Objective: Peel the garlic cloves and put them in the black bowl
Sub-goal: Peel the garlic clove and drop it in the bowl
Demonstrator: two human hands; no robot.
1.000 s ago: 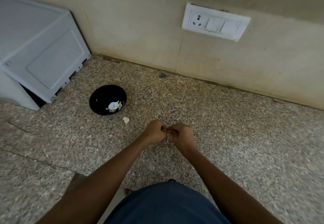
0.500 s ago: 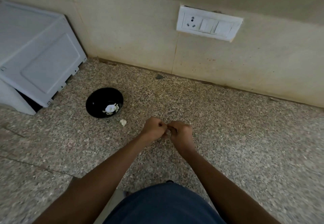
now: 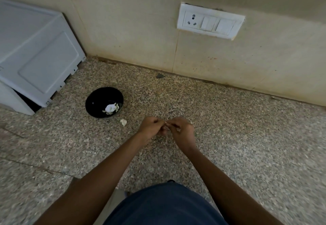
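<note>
My left hand [image 3: 151,127] and my right hand [image 3: 181,131] meet fingertip to fingertip above the speckled granite counter, pinching a small garlic clove [image 3: 166,123] that is almost wholly hidden by the fingers. The black bowl [image 3: 98,107] stands to the left of my hands and holds pale garlic cloves [image 3: 110,108] on its right side. A loose white garlic piece [image 3: 123,122] lies on the counter between the bowl and my left hand.
A white appliance [image 3: 35,59] stands at the left, close behind the bowl. The tiled wall [image 3: 141,30] runs along the counter's back with a white socket and switch plate [image 3: 210,22]. My blue-clad body [image 3: 164,207] fills the bottom edge.
The view has shifted slightly, so the wall plate sits lower in the frame. My hands stay together on the clove and their fingers have shifted a little.
</note>
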